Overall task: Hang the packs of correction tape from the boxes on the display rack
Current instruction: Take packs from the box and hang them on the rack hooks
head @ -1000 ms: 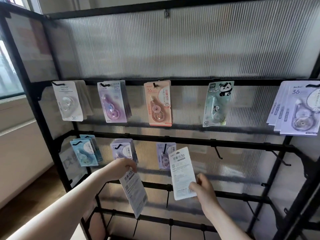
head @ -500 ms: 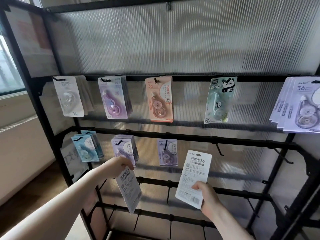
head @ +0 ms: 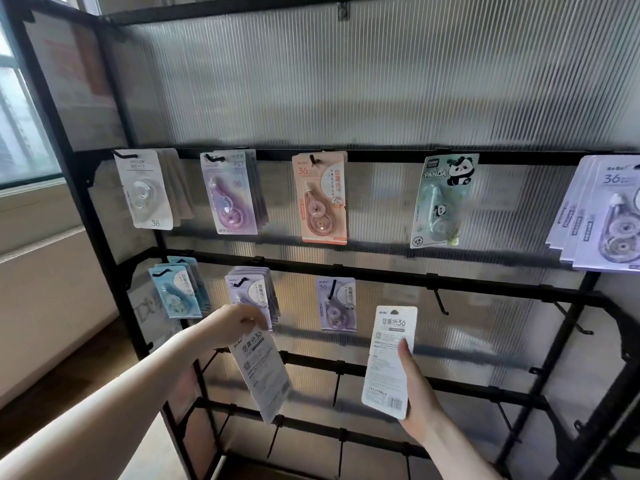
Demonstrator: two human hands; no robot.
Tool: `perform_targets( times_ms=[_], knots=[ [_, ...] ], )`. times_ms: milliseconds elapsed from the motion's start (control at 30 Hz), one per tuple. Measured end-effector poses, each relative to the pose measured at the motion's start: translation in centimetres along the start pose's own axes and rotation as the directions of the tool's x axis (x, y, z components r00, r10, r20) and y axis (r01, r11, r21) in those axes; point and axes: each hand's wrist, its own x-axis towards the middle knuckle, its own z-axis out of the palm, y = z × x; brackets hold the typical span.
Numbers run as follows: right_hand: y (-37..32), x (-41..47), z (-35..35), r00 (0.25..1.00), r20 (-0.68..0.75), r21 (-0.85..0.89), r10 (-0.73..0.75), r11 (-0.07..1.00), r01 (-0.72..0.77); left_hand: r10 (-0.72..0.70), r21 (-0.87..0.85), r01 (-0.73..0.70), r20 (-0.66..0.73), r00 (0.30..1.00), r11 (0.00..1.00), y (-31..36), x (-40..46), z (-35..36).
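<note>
- The black metal display rack [head: 381, 155], backed by ribbed translucent panels, carries its goods on hooks along horizontal bars.
- The right hand [head: 420, 400] holds a white card-backed pack of correction tape [head: 389, 362] upright by its lower right edge, fingers behind the card and thumb across its printed back. The pack's top sits just below the second bar, left of a bare black hook [head: 440, 302] and right of a hung lilac pack [head: 335, 303].
- The left hand [head: 232, 325] pinches the top of a second white pack of correction tape [head: 261, 374], fingers curled over the card's upper edge. This pack hangs tilted, lower end swung toward the right, in front of the third bar and just below a stack of lilac packs [head: 251, 296].
- Along the top bar, from the rack's left edge: a stack of clear-and-white packs [head: 145, 190], a stack of purple packs [head: 230, 195], a peach pack [head: 322, 199], a mint green panda pack [head: 443, 200], and at the right edge a stack of pale lilac packs [head: 602, 216].
- On the second bar near the left edge hangs a stack of light blue packs [head: 175, 289].
- More bare hooks stand along the lower bars.
- A window [head: 20, 109] lies left of the rack.
</note>
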Motion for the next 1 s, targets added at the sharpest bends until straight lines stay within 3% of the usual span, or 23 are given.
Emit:
perform_targets(
  times_ms=[100,267,367,467,600,700,900,1000],
  knots=[
    [-0.1,0.1,-0.4,1.000,0.028,0.070,0.009,0.998,-0.011,0.000,-0.070,0.003,0.055,0.998,0.998,0.7,-0.3,-0.3],
    [-0.4,0.4,-0.4,0.998,0.037,-0.008,0.041,0.999,-0.041,-0.154,-0.312,0.197,0.158,0.975,0.929,1.7,-0.5,-0.8],
    [-0.5,0.8,0.0,0.996,0.070,-0.022,0.047,0.999,-0.046,-0.180,-0.190,0.217,0.198,0.964,0.957,2.1,-1.2,-0.9],
    [-0.2,1.2,0.8,0.995,0.082,0.026,0.059,0.998,-0.061,-0.089,-0.067,0.102,0.180,0.980,0.992,1.5,-1.8,-1.1],
    [0.5,2.1,2.8,0.991,0.116,0.041,0.067,0.997,-0.072,-0.054,-0.093,0.061,0.079,0.995,0.994,0.3,-2.1,-1.8],
    [0.8,3.0,4.4,0.990,0.109,0.007,0.084,0.996,-0.085,-0.040,-0.095,0.049,0.092,0.995,0.994,-1.1,-1.9,-2.6],
    [2.4,4.7,8.9,0.990,0.106,-0.004,0.094,0.996,-0.095,-0.015,0.009,0.015,0.032,0.999,1.000,-5.5,-0.8,-4.7],
    [4.0,5.5,11.0,0.982,0.181,0.046,0.051,0.997,-0.061,0.005,0.062,-0.007,0.032,0.999,0.998,-8.4,0.0,-5.4]
  ],
)
